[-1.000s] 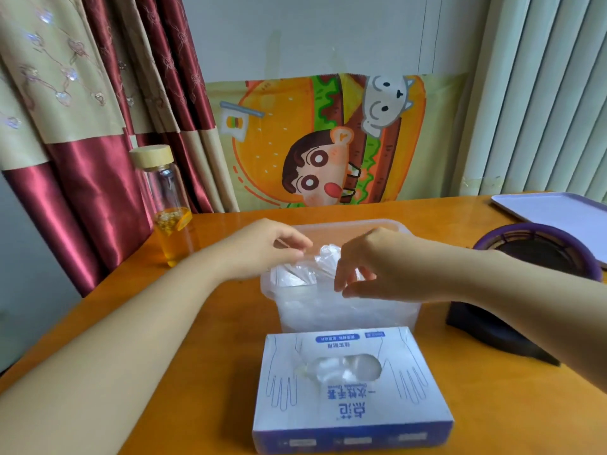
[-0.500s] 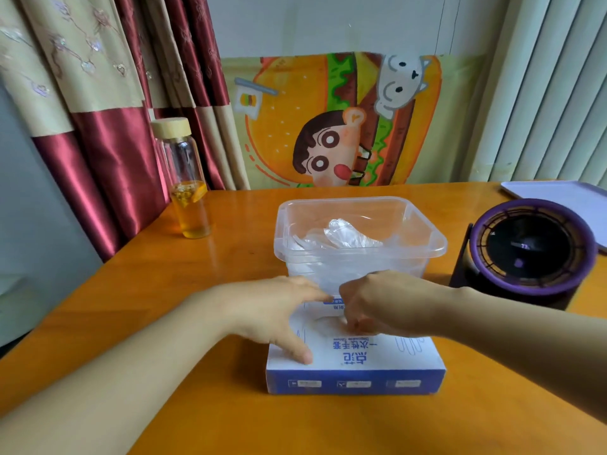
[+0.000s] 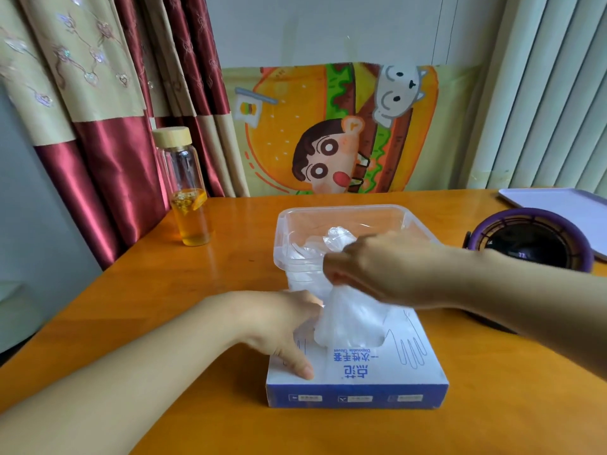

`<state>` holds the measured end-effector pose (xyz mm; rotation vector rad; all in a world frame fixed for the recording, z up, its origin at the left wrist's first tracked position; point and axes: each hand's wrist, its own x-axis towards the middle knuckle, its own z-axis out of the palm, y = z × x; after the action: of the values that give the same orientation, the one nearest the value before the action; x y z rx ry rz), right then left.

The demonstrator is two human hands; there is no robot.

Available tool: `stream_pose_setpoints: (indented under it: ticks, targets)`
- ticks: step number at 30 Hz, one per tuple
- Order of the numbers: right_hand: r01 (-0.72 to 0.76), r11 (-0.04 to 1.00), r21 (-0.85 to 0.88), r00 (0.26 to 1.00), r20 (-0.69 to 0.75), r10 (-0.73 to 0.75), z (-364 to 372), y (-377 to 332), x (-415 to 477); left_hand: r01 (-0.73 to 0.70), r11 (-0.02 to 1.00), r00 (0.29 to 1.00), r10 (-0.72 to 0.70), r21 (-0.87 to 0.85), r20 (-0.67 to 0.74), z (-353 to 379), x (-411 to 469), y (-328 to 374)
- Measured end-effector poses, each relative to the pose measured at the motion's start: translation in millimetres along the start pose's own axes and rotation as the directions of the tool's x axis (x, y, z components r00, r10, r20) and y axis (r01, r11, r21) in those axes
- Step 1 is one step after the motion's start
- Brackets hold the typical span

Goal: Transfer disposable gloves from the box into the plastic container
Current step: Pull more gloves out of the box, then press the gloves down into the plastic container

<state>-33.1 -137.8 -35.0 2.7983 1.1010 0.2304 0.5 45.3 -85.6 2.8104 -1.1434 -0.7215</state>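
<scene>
- Right hand (image 3: 377, 267): my grip pinches a clear glove (image 3: 351, 320), lifted partly out of the box (image 3: 358, 372) opening.
- Left hand (image 3: 279, 323): my fingers spread flat, pressing the box onto the surface (image 3: 164, 307).
- Plastic container (image 3: 345, 211): just behind the box, with gloves inside.

On my feed the left hand (image 3: 276, 326) and right hand (image 3: 377, 267) were bare, without gloves, rings or watch. Both forearms were uncovered right to the frame's edge; no sleeve showed. The left thumbnail looked short and unpainted. The right hand's outline was blurred.
</scene>
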Motion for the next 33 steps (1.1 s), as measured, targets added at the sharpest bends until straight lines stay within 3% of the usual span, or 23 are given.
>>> stream_pose_setpoints:
  ticks: [4, 7, 10, 15, 17, 18, 20, 21, 22, 24, 25, 28, 30, 31, 33]
  targets:
    - [-0.031, 0.997, 0.07, 0.955, -0.293, 0.05, -40.4, 22.8, 5.0, -0.001, 1.0, 1.0, 0.001, -0.01, -0.016, 2.5, 1.2, -1.0]
    - [-0.065, 0.986, 0.151, 0.893, -0.432, 0.125, -60.8, 43.6, 1.4, -0.019, 0.97, 0.997, -0.001, -0.241, -0.082, -7.3, -8.6, -5.6]
    - [-0.209, 0.927, 0.312, 0.886, -0.34, 0.315, -57.7, 55.5, -4.9, -0.186, 0.877, 0.945, 0.037, -0.442, -0.324, -33.9, -29.3, -12.6]
    - [-0.403, 0.729, 0.553, 0.845, -0.082, 0.529, -43.2, 61.7, -6.2, -0.379, 0.712, 0.797, -0.073, -0.591, -0.599, -58.6, -36.2, -11.5]
    - [-0.469, 0.59, 0.657, 0.787, 0.007, 0.617, -36.1, 60.2, -2.3, -0.409, 0.696, 0.788, -0.056, -0.59, -0.613, -61.3, -24.7, -6.3]
    - [-0.47, 0.451, 0.758, 0.754, 0.079, 0.652, -30.6, 60.6, -0.5, -0.424, 0.691, 0.786, -0.04, -0.585, -0.617, -60.6, -19.1, -3.4]
    - [-0.407, 0.065, 0.911, 0.711, 0.272, 0.649, -27.9, 56.7, 2.3, -0.447, 0.666, 0.779, -0.038, -0.597, -0.626, -61.0, -10.7, 4.1]
    - [-0.38, -0.075, 0.922, 0.71, 0.342, 0.616, -27.2, 55.5, 4.1, -0.443, 0.67, 0.774, -0.051, -0.596, -0.632, -68.3, -2.3, 4.1]
    - [-0.371, -0.127, 0.92, 0.723, 0.372, 0.582, -24.2, 54.7, 4.5, -0.417, 0.683, 0.796, -0.043, -0.599, -0.603, -75.0, 3.3, 4.9]
    - [-0.382, -0.118, 0.916, 0.74, 0.38, 0.554, -18.4, 54.9, 3.3, -0.31, 0.739, 0.882, -0.012, -0.598, -0.472, -87.6, 13.8, 6.5]
    - [-0.395, -0.065, 0.916, 0.738, 0.359, 0.571, -15.2, 55.3, 1.7, -0.277, 0.767, 0.883, -0.034, -0.578, -0.468, -87.9, 21.1, 3.6]
    - [-0.295, 0.113, 0.949, 0.734, 0.149, 0.663, -11.7, 61.9, -0.8, -0.181, 0.788, 0.761, -0.266, -0.588, -0.591, -83.6, 33.7, -8.6]
    - [-0.112, 0.186, 0.976, 0.685, -0.06, 0.726, -15.3, 68.0, -5.7, -0.143, 0.734, 0.757, -0.351, -0.663, -0.552, -77.7, 37.9, -17.6]
    - [-0.048, 0.293, 0.955, 0.695, -0.179, 0.697, -20.1, 68.6, -11.0, -0.147, 0.67, 0.785, -0.369, -0.728, -0.498, -81.5, 44.1, -19.6]
    - [-0.039, 0.582, 0.812, 0.839, -0.29, 0.461, -31.1, 61.4, -20.7, -0.124, 0.544, 0.823, -0.41, -0.83, -0.392, -86.9, 48.3, -16.7]
